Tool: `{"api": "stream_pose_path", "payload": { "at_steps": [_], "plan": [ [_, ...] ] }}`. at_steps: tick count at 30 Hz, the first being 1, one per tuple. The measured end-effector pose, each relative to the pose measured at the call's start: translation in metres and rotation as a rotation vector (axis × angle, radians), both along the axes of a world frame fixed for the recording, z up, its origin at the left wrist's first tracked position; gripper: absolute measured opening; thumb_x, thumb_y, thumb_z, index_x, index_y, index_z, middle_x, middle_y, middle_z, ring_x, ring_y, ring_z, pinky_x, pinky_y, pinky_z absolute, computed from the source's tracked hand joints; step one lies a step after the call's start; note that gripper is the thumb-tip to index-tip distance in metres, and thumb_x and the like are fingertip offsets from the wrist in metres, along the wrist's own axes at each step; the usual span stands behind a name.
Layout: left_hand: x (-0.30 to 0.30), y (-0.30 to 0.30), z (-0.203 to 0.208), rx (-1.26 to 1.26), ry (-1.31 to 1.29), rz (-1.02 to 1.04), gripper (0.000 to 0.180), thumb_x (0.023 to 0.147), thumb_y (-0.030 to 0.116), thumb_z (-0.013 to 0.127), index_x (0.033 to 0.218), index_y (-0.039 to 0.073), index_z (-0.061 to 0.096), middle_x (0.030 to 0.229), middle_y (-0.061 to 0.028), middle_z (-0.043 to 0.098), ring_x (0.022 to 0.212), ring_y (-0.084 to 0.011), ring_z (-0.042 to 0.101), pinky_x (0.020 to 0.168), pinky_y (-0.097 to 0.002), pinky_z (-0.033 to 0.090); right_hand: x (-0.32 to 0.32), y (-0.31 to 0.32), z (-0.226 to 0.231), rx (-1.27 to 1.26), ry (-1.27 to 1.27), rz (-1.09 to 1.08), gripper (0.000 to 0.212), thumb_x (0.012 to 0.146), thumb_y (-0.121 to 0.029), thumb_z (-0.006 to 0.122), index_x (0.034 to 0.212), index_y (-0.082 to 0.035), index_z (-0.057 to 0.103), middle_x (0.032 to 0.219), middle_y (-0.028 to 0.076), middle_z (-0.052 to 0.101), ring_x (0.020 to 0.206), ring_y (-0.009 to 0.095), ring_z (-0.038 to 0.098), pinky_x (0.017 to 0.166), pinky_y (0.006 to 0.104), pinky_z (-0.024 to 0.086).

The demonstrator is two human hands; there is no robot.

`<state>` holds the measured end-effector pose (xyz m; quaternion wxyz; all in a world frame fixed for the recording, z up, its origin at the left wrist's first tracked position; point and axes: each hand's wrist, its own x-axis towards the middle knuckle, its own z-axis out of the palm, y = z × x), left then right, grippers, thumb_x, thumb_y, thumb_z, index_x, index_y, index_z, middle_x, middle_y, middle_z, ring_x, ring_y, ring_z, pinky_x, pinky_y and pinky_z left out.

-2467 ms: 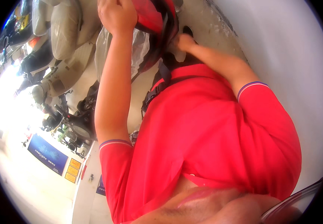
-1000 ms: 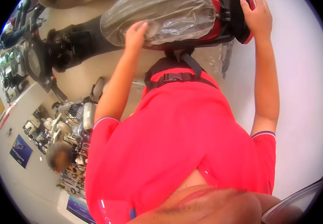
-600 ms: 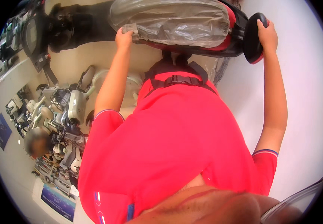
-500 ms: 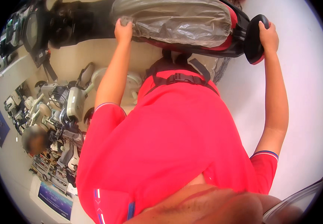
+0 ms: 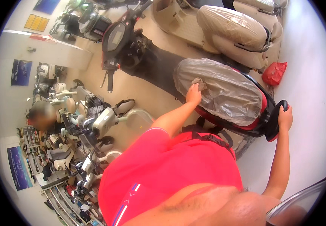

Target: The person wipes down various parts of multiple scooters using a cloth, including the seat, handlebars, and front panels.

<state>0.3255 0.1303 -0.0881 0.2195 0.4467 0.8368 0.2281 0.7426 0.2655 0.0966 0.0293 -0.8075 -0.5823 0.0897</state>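
A red and black electric scooter [image 5: 163,62] stands before me, its handlebar to the left and its tail to the right. Grey clear plastic wraps its long seat [image 5: 230,96]. On the near edge of that wrap, my left hand [image 5: 194,95] is closed on a crumpled brown rag [image 5: 198,82]. My right hand [image 5: 285,117] grips the upper end of the black backrest [image 5: 274,126] behind the seat, fingers curled over it. The underside of the rag and part of my left fingers are hidden.
A beige scooter [image 5: 234,30] with a wrapped seat is parked just beyond. A red bag [image 5: 274,73] lies by the white wall [image 5: 309,83] at right. Several light-coloured scooters [image 5: 104,122] crowd the left side, with a person [image 5: 44,115] among them.
My view has swung, so the scooter sits lower and further right and its handlebar shows whole. My left hand stays on the seat wrap and my right on the backrest.
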Motion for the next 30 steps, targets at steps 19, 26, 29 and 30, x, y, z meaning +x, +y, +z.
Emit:
{"api": "stream_pose_path", "payload": {
  "at_steps": [19,26,29,30],
  "plan": [
    [0.127,0.037,-0.004,-0.034,-0.11,-0.056,0.016,0.083,0.011,0.058,0.097,0.002,0.058,0.1,-0.0242,0.059,0.1,-0.0426,0.057,0.085,-0.0498,0.047,0.006,-0.006,-0.001,0.047,-0.006,-0.041,0.053,0.087,-0.042,0.055,0.124,-0.006,0.05,0.11,0.023,0.064,0.103,0.042,0.06,0.088,0.0487,0.047],
    [0.155,0.0,0.026,0.118,-0.167,-0.467,0.02,0.079,0.011,0.062,0.098,0.008,0.056,0.097,-0.0188,0.058,0.092,-0.0395,0.059,0.077,-0.0495,0.048,0.009,-0.008,0.003,0.041,-0.002,0.02,0.054,0.086,-0.046,0.055,0.12,-0.005,0.052,0.107,0.025,0.064,0.1,0.044,0.06,0.087,0.05,0.047],
    [0.135,-0.007,0.023,0.185,-0.107,-0.5,0.021,0.078,0.011,0.061,0.098,0.01,0.056,0.096,-0.0179,0.058,0.09,-0.0386,0.06,0.075,-0.0497,0.049,-0.003,-0.008,0.008,0.029,0.016,-0.017,0.054,0.086,-0.044,0.055,0.123,-0.005,0.05,0.108,0.025,0.064,0.102,0.043,0.06,0.088,0.0494,0.047],
    [0.123,-0.005,0.01,0.151,-0.041,-0.529,0.022,0.078,0.011,0.061,0.099,0.01,0.055,0.095,-0.0174,0.058,0.089,-0.0384,0.06,0.074,-0.0496,0.05,-0.01,-0.005,0.01,0.038,0.029,-0.009,0.054,0.086,-0.044,0.055,0.123,-0.005,0.05,0.108,0.025,0.064,0.102,0.043,0.06,0.088,0.0495,0.047]
  ]
}}
